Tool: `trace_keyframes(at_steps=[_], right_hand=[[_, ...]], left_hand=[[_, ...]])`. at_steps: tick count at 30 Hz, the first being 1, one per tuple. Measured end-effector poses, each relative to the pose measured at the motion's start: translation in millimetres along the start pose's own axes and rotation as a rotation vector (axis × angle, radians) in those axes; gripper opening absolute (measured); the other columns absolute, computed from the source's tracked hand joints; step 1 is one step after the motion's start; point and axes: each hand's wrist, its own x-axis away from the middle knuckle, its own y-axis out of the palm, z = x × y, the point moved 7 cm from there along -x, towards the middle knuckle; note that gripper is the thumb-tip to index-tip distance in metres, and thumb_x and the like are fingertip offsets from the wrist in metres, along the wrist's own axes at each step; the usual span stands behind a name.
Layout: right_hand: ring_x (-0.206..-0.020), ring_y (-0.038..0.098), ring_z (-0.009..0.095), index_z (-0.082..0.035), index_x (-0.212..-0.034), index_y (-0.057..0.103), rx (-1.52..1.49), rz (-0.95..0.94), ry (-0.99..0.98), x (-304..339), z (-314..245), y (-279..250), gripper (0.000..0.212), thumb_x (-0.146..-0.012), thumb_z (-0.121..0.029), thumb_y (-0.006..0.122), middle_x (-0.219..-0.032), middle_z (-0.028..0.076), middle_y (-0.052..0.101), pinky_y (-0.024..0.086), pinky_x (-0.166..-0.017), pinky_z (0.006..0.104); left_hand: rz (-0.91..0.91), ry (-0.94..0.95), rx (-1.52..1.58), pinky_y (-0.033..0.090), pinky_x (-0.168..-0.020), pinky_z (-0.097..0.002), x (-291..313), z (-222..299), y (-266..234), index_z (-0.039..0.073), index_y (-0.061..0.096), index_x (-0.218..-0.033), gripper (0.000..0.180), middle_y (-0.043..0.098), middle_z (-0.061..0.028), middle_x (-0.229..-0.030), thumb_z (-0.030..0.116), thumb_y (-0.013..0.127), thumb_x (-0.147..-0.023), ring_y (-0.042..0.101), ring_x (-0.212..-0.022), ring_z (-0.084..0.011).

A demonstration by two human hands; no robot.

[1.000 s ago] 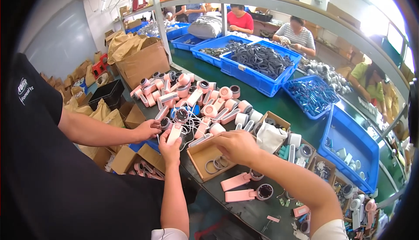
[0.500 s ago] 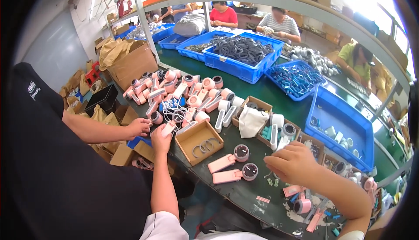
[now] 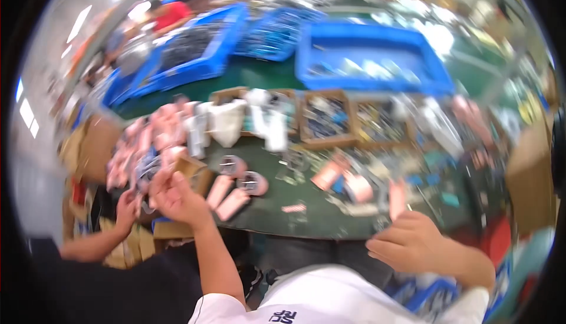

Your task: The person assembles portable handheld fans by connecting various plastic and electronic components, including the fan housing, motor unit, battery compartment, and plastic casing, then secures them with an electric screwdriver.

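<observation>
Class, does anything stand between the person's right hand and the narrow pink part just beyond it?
Nothing visible does: the narrow pink part lies on the table just beyond the right hand, though blur could hide small pieces.

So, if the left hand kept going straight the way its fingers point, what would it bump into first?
Probably the heaped pink devices, which lie just beyond the left hand in the picture. Blur and unclear depth hide which one it would meet first.
</observation>
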Motion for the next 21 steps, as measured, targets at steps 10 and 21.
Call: trace_keyframes(at_steps=[10,21], right_hand=[[-0.072,0.067,0.020,-0.012,-0.093,0.075,-0.282,0.328,0.633,139,-17,81,0.013,-0.082,-0.018,0.080,-0.084,0.001,0.072,0.050,-0.066,0.0331],[-0.085,0.066,0.028,-0.008,-0.115,0.071,-0.177,0.498,0.790,110,-11,103,0.040,-0.080,-0.023,0.082,-0.100,0.008,0.070,0.053,-0.074,0.0377]], left_hand=[[-0.785,-0.182,0.246,0.047,-0.078,-0.0305,158,58,154,0.002,0.062,-0.112,0.032,0.064,-0.0082,-0.102,0.009,0.076,-0.084,0.058,-0.091,-0.0194],[-1.511,0.394,0.067,0.046,-0.101,-0.0487,180,99,230,0.000,0.057,-0.132,0.067,0.065,-0.0175,-0.122,0.013,0.075,-0.070,0.058,-0.116,-0.0393]])
